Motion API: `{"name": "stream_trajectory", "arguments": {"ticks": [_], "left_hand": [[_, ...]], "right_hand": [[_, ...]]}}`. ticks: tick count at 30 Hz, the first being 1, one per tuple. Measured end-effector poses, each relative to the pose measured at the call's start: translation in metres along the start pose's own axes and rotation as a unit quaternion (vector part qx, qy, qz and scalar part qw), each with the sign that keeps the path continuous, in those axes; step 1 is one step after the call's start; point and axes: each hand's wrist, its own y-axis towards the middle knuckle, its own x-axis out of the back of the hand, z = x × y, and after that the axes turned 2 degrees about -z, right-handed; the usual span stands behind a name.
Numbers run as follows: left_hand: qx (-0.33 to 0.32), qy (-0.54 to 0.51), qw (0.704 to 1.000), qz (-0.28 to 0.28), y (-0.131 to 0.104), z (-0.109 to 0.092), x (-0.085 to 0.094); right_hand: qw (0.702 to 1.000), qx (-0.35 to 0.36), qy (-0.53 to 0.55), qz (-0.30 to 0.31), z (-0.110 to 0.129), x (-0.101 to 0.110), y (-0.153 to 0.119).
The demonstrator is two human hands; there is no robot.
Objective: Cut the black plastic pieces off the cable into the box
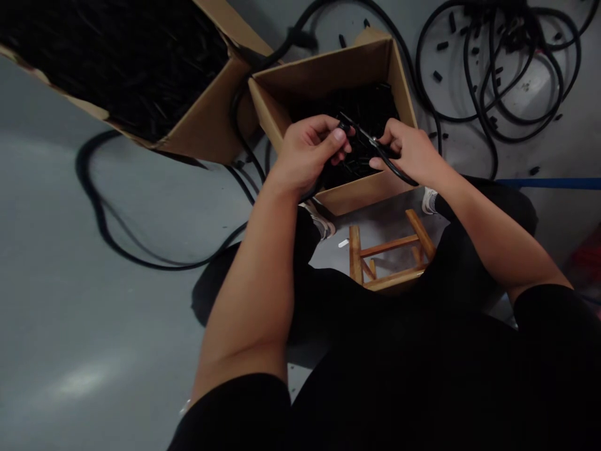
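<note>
My left hand point(312, 150) pinches the end of a black hose point(344, 126) over the smaller cardboard box point(354, 194). To its right, my right hand point(408, 150) grips the dark handles of scissors point(373, 141), and their blades point up and left to the hose end by my left fingertips. Whether the blades touch the hose is too small to tell. Below both hands, the box holds many short black pieces point(359, 103).
A larger cardboard box point(201, 125) of black pieces stands at the upper left. Black hose point(101, 219) loops across the floor on the left, and more coils point(469, 81) lie at the upper right among scattered pieces. A wooden stool point(389, 244) is between my legs.
</note>
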Motion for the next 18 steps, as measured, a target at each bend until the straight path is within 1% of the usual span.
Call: {"name": "stream_trajectory", "arguments": {"ticks": [2, 6, 9, 14, 16, 18], "left_hand": [[-0.007, 0.004, 1.0, -0.001, 0.0, 0.001, 0.0], [0.006, 0.014, 0.999, -0.041, 0.004, 0.008, -0.001], [0.018, 0.008, 0.998, -0.059, 0.007, 0.015, 0.001], [0.018, -0.038, 0.994, -0.1, 0.013, 0.026, 0.006], [0.026, -0.064, 0.992, -0.104, 0.014, 0.029, 0.005], [0.039, -0.076, 0.992, -0.091, 0.013, 0.03, 0.001]], "right_hand": [[1.0, -0.002, -0.005, 0.006, -0.004, -0.002, 0.001], [1.0, -0.006, -0.029, 0.002, -0.008, -0.004, 0.003], [0.999, -0.01, -0.04, -0.001, -0.01, -0.004, 0.003], [0.999, -0.014, -0.049, -0.002, -0.009, -0.002, 0.0], [0.998, -0.003, -0.055, 0.01, -0.006, -0.001, -0.002], [0.997, 0.01, -0.07, 0.022, -0.004, -0.002, -0.003]]}}
